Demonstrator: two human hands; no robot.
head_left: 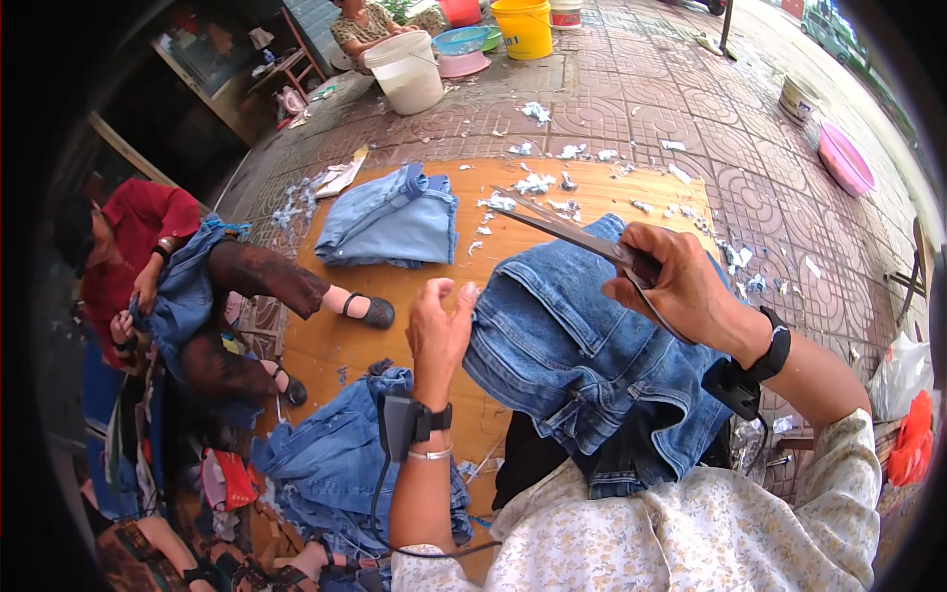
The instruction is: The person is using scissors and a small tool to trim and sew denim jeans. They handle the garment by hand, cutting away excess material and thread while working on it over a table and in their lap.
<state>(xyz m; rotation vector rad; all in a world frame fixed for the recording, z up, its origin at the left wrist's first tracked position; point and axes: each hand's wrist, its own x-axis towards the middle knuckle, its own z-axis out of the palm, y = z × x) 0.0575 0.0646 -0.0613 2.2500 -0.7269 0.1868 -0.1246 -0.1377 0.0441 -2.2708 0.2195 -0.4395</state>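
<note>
A pair of dark metal scissors (572, 235) is in my right hand (671, 276), its fingers wrapped round the handles. The blades point up and left, over the top of blue jeans (572, 326) lying across my lap. My left hand (439, 328) is raised at the left edge of these jeans, fingers curled in and thumb close to the forefinger. Whatever may be between them is too small to make out. Another crumpled pile of blue denim (326, 454) lies to the left of my left forearm.
Folded light-blue jeans (390, 219) rest on the wooden board (296, 340), among pale scraps (538, 184). At left, a person in red (148, 232) handles denim. Buckets (406, 74) and basins stand at the back, near another seated person (367, 28). A pink basin (845, 160) is far right.
</note>
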